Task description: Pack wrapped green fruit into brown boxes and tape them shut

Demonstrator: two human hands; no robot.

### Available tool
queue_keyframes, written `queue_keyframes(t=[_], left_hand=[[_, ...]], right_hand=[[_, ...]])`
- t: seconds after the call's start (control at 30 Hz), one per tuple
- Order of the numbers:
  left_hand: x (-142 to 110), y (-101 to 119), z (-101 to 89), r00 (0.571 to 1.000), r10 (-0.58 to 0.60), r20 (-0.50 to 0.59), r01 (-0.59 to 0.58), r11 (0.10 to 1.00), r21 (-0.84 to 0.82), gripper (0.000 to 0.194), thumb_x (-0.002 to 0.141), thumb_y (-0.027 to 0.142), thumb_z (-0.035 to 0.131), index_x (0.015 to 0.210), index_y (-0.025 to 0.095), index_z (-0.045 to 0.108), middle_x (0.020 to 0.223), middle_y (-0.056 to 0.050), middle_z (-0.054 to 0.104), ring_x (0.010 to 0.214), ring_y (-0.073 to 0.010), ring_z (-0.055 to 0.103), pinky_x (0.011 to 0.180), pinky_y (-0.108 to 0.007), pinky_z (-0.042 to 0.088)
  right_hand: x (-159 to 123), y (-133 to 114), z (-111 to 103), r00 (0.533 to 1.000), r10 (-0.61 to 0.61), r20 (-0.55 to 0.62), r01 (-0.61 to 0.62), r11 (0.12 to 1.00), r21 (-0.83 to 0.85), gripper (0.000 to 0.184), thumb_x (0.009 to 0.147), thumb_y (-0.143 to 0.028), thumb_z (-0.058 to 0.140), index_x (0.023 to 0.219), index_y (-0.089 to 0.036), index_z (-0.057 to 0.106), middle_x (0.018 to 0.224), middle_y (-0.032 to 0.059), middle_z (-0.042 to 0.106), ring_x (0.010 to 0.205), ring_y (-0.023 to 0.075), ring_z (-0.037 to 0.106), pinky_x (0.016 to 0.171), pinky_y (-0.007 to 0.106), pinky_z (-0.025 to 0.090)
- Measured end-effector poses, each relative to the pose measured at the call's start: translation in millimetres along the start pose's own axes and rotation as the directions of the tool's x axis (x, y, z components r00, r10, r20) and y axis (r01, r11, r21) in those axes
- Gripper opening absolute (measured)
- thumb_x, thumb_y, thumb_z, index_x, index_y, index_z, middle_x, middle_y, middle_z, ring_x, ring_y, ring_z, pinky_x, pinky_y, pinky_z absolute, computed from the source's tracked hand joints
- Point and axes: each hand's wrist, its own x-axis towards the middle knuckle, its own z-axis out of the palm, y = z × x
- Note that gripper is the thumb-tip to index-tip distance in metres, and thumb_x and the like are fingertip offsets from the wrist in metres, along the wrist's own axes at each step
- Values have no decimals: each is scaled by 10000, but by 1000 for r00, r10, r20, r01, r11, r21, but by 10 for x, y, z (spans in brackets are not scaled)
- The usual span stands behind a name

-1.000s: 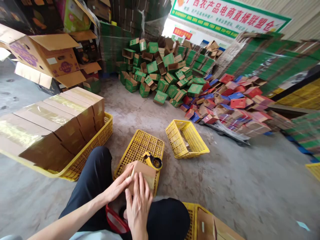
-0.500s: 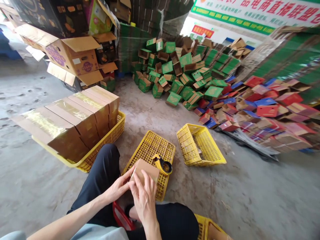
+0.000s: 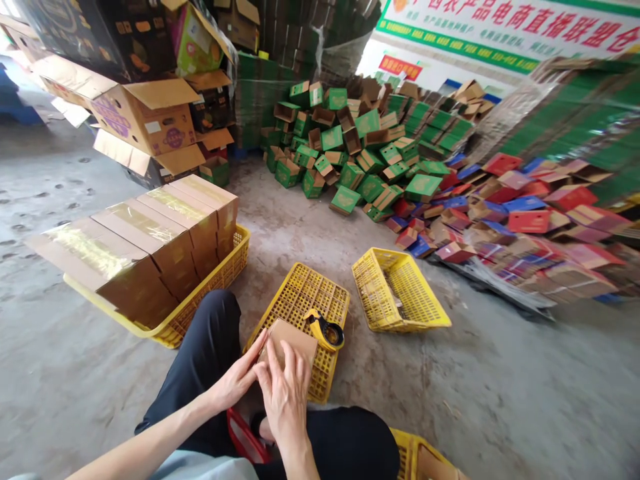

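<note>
A small brown cardboard box (image 3: 295,340) rests on an upturned yellow crate (image 3: 300,303) between my knees. My left hand (image 3: 239,380) grips the box's near left edge with fingers pressed to it. My right hand (image 3: 285,393) lies over the box's near side, fingers pressing on its top. A yellow tape dispenser (image 3: 326,329) sits on the crate just right of the box, touching neither hand.
A yellow crate (image 3: 210,293) at the left holds several taped brown cartons (image 3: 150,233). An empty yellow basket (image 3: 400,293) lies on the concrete floor to the right. Heaps of green boxes (image 3: 350,147) and red and blue boxes (image 3: 510,213) fill the back. Another yellow crate (image 3: 420,453) is by my right leg.
The view has shifted to the left and slightly down since one second ago. Both hands stay on the small box, the right fingers sliding a little across its top.
</note>
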Motion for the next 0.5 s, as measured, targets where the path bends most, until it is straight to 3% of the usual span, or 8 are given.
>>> queue_keyframes(t=[0.07, 0.13, 0.27, 0.33, 0.4, 0.5], left_hand=[[-19, -50, -2, 999, 30, 29, -33, 996, 86, 684, 1033, 585, 455, 1640, 311, 295, 1727, -16, 198, 1599, -264, 168, 1312, -471, 137], [-25, -75, -13, 997, 37, 63, -46, 987, 153, 634, 1044, 565, 436, 1621, 315, 350, 1732, -1, 158, 1601, -259, 151, 1313, -457, 120], [17, -55, -44, 996, 46, 74, -60, 979, 197, 611, 1049, 557, 425, 1612, 325, 367, 1724, 11, 174, 1595, -272, 176, 1312, -461, 129], [55, -35, -55, 996, 51, 77, -65, 978, 196, 616, 1049, 555, 431, 1614, 322, 359, 1723, 13, 171, 1593, -278, 180, 1313, -472, 131], [95, -22, -65, 995, 54, 83, -69, 980, 188, 620, 1047, 556, 435, 1614, 316, 361, 1720, 10, 175, 1592, -285, 183, 1313, -486, 124], [143, -9, -82, 994, 45, 97, -61, 984, 167, 628, 1037, 574, 452, 1604, 312, 385, 1710, 2, 213, 1587, -298, 197, 1312, -507, 122]], right_hand=[[-186, 27, 33, 1000, -22, -18, 22, 1000, 3, 575, 1050, -497, 484, 1602, -381, 374, 1558, 51, 542, 1388, 345, 527, 1164, 603, 373], [-384, 95, 75, 1000, 3, -25, -2, 1000, 23, 589, 1061, -493, 458, 1621, -368, 330, 1595, 41, 500, 1437, 340, 493, 1195, 618, 331], [-663, 328, 176, 969, 240, -56, -225, 955, 194, 563, 1073, -491, 410, 1603, -298, 398, 1625, 69, 444, 1495, 340, 427, 1222, 612, 311], [-691, 448, 221, 912, 407, -45, -363, 855, 371, 631, 1051, -545, 433, 1587, -213, 436, 1636, 113, 414, 1504, 345, 412, 1231, 567, 334], [-636, 538, 252, 832, 555, 25, -475, 686, 551, 741, 997, -614, 506, 1573, -151, 456, 1618, 154, 432, 1491, 363, 428, 1227, 539, 364], [-451, 611, 265, 755, 634, 165, -508, 407, 759, 854, 909, -638, 641, 1603, -201, 404, 1605, 126, 463, 1478, 354, 450, 1201, 518, 416]])
